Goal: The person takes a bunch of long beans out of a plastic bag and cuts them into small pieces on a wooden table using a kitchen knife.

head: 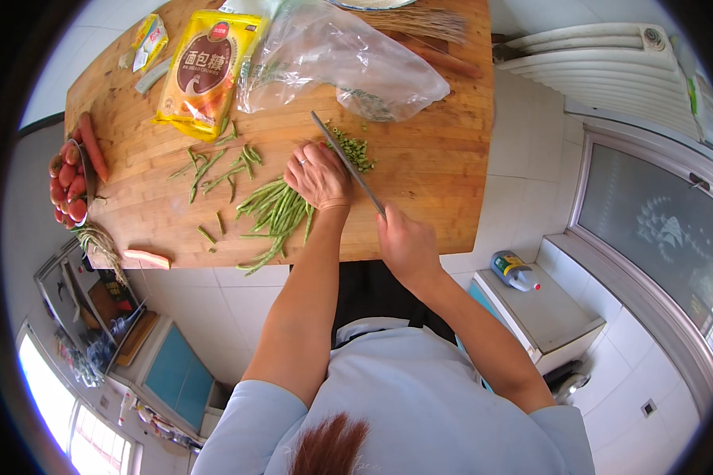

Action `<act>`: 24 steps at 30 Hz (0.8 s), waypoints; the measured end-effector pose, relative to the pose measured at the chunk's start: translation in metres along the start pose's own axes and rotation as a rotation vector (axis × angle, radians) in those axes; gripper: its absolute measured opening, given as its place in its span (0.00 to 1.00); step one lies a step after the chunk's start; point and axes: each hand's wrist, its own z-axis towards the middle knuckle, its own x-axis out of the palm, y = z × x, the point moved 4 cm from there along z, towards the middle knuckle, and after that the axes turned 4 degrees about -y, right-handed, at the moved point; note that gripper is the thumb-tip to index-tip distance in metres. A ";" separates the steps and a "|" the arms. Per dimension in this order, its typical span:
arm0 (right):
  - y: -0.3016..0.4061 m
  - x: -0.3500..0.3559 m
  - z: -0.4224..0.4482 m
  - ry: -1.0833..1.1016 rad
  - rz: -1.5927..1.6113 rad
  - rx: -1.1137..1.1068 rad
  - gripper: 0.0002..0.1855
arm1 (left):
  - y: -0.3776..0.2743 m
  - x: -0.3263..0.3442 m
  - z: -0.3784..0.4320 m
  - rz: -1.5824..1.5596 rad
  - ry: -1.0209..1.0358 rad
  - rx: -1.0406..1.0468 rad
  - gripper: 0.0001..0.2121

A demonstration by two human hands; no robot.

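My left hand (pixel 319 175), with a ring on one finger, presses down on the upper end of a bunch of long green beans (pixel 276 208) on the wooden board (pixel 439 202). In my right hand (pixel 409 243) is the handle of a knife, whose blade (pixel 350 166) stands on edge right beside my left fingers. Small chopped bean pieces (pixel 353 148) lie in a pile on the blade's far side. Loose beans (pixel 205 169) and a few short bits (pixel 206 234) are scattered to the left. The cut ends under my left hand are hidden.
Beyond the beans lie a yellow bread crumb packet (pixel 201 71), a clear plastic bag (pixel 333 59) and a straw brush (pixel 416 24). At the left are a bowl of red-skinned vegetables (pixel 68 181), a carrot (pixel 92 147), a carrot piece (pixel 147 258) and rooty stalks (pixel 102 246).
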 end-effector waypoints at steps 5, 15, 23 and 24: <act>0.002 0.012 0.015 0.109 -0.070 0.027 0.05 | -0.002 -0.001 0.000 -0.017 -0.050 0.038 0.07; -0.006 0.029 0.020 -0.023 -0.090 0.009 0.06 | 0.003 -0.031 0.010 -0.137 0.042 0.195 0.09; -0.001 0.020 0.023 -0.051 -0.042 -0.028 0.06 | 0.008 -0.020 0.007 -0.012 -0.063 0.185 0.06; 0.001 0.017 0.020 -0.080 -0.038 -0.052 0.05 | 0.008 -0.018 0.007 -0.009 -0.042 0.181 0.06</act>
